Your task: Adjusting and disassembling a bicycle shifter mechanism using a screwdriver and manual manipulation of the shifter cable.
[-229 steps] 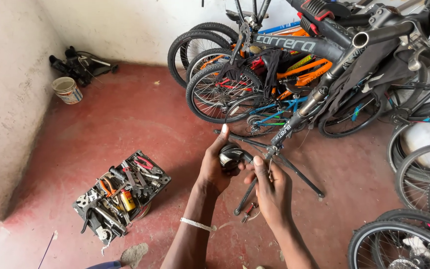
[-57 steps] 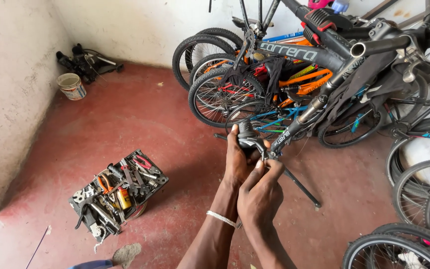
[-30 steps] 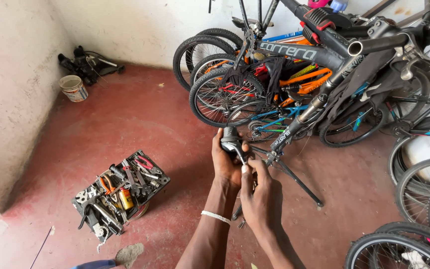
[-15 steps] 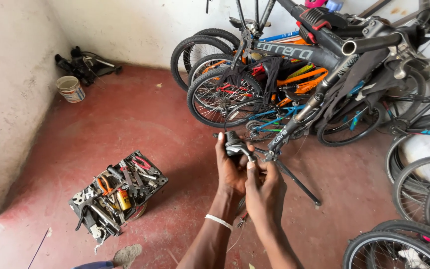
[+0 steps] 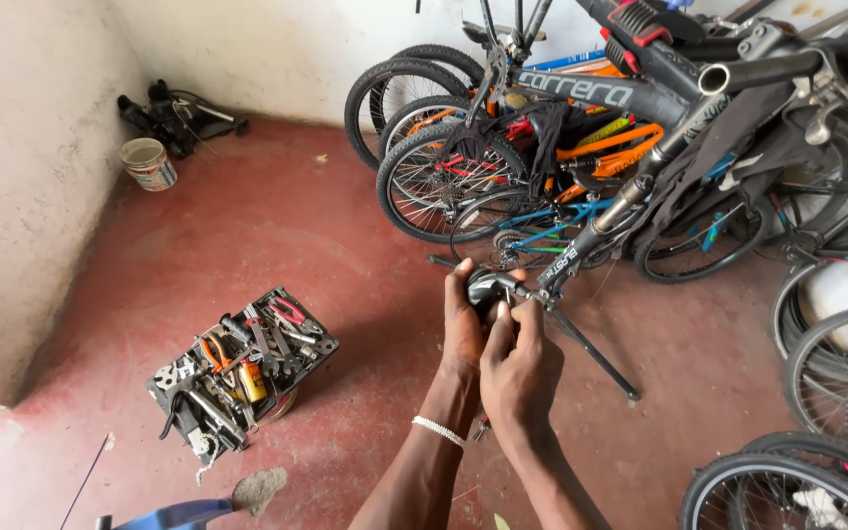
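My left hand [image 5: 462,329], with a white beaded bracelet on its wrist, is wrapped around a small dark rounded bicycle part [image 5: 489,286] at the lower end of a dark bike frame [image 5: 630,196] that slants up to the right. My right hand [image 5: 520,365] presses against the same part from below and the right, fingers closed on it. Both hands meet in the middle of the head view, above the red floor. The part is mostly covered by my fingers.
A black tray of hand tools [image 5: 242,368] sits on the floor at lower left. Several bicycles [image 5: 503,147] lean along the back wall and right side. A black stand leg [image 5: 596,358] runs across the floor. A white bucket [image 5: 148,163] stands by the left wall.
Over the frames my hands rose to the frame's end, dropped a little, and now close tighter on the dark part. The view has shifted slightly.
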